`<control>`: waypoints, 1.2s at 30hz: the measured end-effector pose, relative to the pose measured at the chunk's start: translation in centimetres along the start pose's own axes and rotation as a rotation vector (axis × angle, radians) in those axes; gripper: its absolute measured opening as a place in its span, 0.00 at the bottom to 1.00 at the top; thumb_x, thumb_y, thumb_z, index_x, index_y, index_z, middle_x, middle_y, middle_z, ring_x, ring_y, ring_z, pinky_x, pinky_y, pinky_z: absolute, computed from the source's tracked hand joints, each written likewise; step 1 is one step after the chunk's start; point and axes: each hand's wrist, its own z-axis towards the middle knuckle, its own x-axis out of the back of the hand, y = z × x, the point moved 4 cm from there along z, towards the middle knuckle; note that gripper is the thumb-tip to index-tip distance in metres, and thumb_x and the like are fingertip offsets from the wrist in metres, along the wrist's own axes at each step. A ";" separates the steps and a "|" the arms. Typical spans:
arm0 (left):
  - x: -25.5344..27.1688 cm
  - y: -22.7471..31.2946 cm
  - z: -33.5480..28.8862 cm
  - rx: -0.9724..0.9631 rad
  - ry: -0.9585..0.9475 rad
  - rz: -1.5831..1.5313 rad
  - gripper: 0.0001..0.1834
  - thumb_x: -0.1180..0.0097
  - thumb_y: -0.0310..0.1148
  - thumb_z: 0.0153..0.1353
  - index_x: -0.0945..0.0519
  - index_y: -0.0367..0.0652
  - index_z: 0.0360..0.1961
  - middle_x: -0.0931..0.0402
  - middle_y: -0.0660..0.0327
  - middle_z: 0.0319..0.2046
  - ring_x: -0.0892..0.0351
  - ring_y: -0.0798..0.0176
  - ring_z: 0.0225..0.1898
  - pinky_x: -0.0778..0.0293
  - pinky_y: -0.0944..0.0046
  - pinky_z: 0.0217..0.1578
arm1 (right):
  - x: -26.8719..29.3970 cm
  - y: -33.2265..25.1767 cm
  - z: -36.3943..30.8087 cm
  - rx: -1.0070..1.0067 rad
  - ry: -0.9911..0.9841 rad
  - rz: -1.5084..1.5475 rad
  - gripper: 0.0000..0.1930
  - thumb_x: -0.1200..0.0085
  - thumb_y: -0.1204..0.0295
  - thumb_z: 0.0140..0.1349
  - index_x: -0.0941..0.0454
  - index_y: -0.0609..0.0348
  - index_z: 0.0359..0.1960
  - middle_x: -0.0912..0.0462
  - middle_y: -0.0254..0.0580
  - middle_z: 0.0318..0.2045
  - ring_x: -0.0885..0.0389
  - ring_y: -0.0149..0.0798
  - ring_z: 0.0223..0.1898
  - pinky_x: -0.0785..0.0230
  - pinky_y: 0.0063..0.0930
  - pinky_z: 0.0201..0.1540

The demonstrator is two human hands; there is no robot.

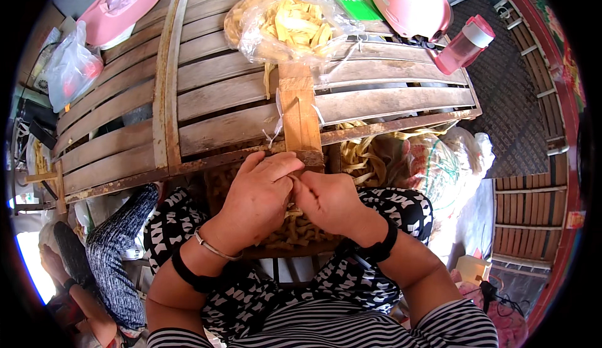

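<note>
My left hand and my right hand meet at the front end of a wooden block, just past the slatted table's edge. Both are closed, with thumbs and fingertips pressed together. Whatever they pinch is mostly hidden by the fingers. Below them, over my lap, lies a heap of short, curled tan pieces, partly covered by my wrists. At the far end of the block rests a clear plastic bag of long, pale yellow flat strips. One strip hangs down beside the block.
On the slatted wooden table stand a pink helmet, a pink bottle and a pink hat. More strips and a stuffed plastic sack are at right below the edge. Another person's leg is at left.
</note>
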 end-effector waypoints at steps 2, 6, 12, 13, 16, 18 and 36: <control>0.6 0.1 0.1 0.083 0.089 -0.250 0.03 0.43 0.21 0.51 0.22 0.36 0.29 0.23 0.56 0.43 0.23 0.56 0.48 0.28 0.59 0.48 | -0.7 0.8 -0.3 -0.346 -0.119 0.571 0.20 0.58 0.57 0.68 0.24 0.59 0.27 0.23 0.36 0.19 0.29 0.36 0.17 0.35 0.27 0.21; 3.2 -1.9 -0.2 0.205 0.313 -0.898 0.03 0.47 0.20 0.59 0.22 0.31 0.32 0.22 0.56 0.39 0.22 0.60 0.47 0.27 0.67 0.47 | -0.3 -0.5 -1.3 -0.538 -0.541 1.118 0.30 0.65 0.47 0.70 0.29 0.59 0.21 0.38 0.26 0.12 0.45 0.24 0.14 0.51 0.19 0.18; 2.8 -2.4 -0.3 0.335 0.317 -0.874 0.07 0.45 0.25 0.60 0.22 0.32 0.38 0.23 0.59 0.37 0.22 0.64 0.42 0.27 0.70 0.43 | -0.5 0.3 -1.6 -0.648 -0.563 1.441 0.28 0.64 0.48 0.70 0.33 0.58 0.20 0.45 0.24 0.11 0.52 0.22 0.13 0.61 0.19 0.17; 2.6 -2.7 -0.4 0.425 0.220 -0.956 0.09 0.44 0.27 0.60 0.23 0.33 0.40 0.23 0.59 0.36 0.22 0.65 0.40 0.27 0.70 0.40 | -0.3 0.3 -1.4 -0.670 -0.551 1.458 0.27 0.64 0.48 0.70 0.32 0.58 0.20 0.46 0.23 0.11 0.53 0.22 0.13 0.61 0.20 0.17; 1.7 -2.9 -0.5 0.580 -0.020 -1.279 0.21 0.39 0.32 0.57 0.27 0.37 0.51 0.25 0.63 0.32 0.24 0.71 0.31 0.27 0.72 0.29 | -0.5 0.3 -1.2 -0.747 -0.546 1.516 0.26 0.62 0.50 0.70 0.32 0.58 0.21 0.46 0.22 0.11 0.53 0.21 0.12 0.62 0.20 0.17; 0.5 -2.5 -0.3 0.567 -0.185 -1.384 0.16 0.40 0.28 0.57 0.25 0.37 0.46 0.25 0.65 0.27 0.26 0.73 0.24 0.29 0.74 0.24 | -0.8 0.0 -1.3 -0.798 -0.569 1.528 0.24 0.60 0.51 0.70 0.32 0.57 0.22 0.46 0.21 0.11 0.53 0.21 0.12 0.62 0.20 0.17; -3.4 -6.9 2.1 0.600 0.283 -0.704 0.08 0.43 0.31 0.61 0.25 0.38 0.36 0.27 0.66 0.23 0.32 0.76 0.23 0.33 0.73 0.25 | 3.0 4.8 3.3 -0.311 0.360 -0.009 0.08 0.37 0.73 0.55 0.23 0.61 0.30 0.21 0.35 0.22 0.25 0.26 0.24 0.32 0.20 0.28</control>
